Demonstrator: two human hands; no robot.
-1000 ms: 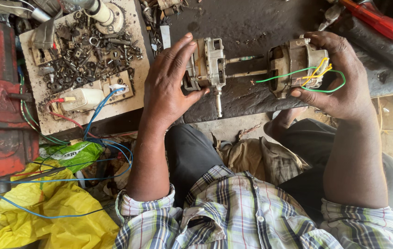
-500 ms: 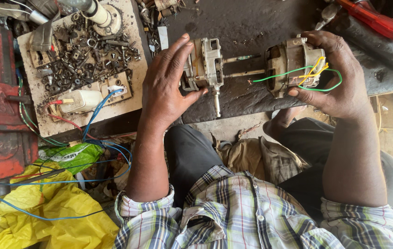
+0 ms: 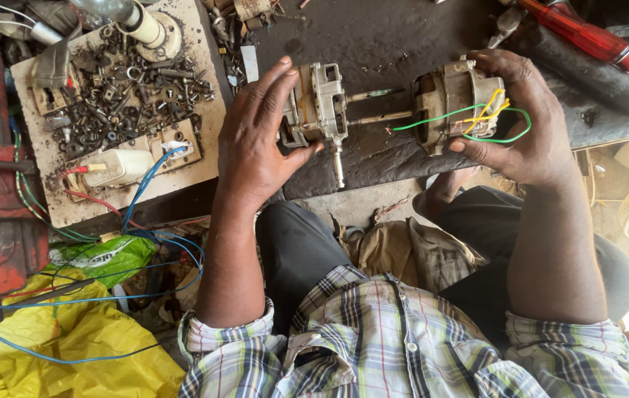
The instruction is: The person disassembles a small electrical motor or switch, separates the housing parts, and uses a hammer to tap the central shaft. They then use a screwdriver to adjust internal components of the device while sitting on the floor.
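Motor halves (image 3: 322, 103) apart, near bench edge (image 3: 373, 173)

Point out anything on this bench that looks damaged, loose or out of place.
The motor is split: left hand holds the grey end housing, right hand holds the motor body, two bare rods between. Green and yellow wires hang loose. Screws and nuts lie scattered on the board.

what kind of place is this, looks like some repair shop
Most likely a small electrical repair workshop: the left hand and right hand hold a dismantled motor, beside a board of loose screws and tangled wires.
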